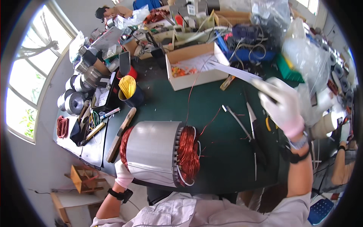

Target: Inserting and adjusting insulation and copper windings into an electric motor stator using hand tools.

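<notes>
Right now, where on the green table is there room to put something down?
The bare green table lies between the cardboard box, the cup of yellow sticks and the big metal motor part. It is crowded behind the box, and tools lie to the right.

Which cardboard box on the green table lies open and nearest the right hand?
The shallow white-sided cardboard box with orange scraps inside; the other boxes sit farther back among clutter.

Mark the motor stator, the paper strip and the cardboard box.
motor stator (153, 151), head view, on its grey steel shell.
paper strip (236, 73), head view, mid-length of the strip.
cardboard box (196, 80), head view, on its white front wall.
</notes>
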Demonstrator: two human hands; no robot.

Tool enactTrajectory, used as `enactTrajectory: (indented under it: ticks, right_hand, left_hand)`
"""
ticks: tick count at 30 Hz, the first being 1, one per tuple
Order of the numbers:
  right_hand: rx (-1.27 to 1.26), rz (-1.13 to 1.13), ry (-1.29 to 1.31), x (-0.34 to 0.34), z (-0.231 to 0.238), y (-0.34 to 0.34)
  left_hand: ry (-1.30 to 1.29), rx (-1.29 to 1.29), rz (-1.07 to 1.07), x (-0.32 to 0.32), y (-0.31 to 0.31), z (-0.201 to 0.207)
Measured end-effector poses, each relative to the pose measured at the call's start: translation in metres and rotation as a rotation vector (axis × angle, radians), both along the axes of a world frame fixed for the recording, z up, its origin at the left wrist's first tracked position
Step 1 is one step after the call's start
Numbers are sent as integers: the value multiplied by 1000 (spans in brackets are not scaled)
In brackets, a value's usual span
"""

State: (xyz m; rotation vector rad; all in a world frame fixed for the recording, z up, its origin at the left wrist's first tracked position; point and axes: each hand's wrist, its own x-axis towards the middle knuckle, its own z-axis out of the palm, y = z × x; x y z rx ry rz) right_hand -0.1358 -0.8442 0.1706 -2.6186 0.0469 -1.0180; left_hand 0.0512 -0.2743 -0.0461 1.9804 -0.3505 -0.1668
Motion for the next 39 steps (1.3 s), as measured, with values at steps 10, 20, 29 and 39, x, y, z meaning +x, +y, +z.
enactTrajectory:
  ticks: [10, 20, 29, 39]
  right_hand:
    - [52, -224, 324, -2, -32, 2]
    - [31, -286, 617, -101, -75, 67]
    - [133, -452, 410, -125, -95, 42]
    - [387, -16, 322, -170, -37, 62]
  left_hand:
    - [-493, 309, -149, -21, -53, 76]
    - [-429, 291, -175, -16, -54, 78]
    - [-333, 354, -166, -24, -47, 78]
    - [-353, 204, 147, -35, -87, 159]
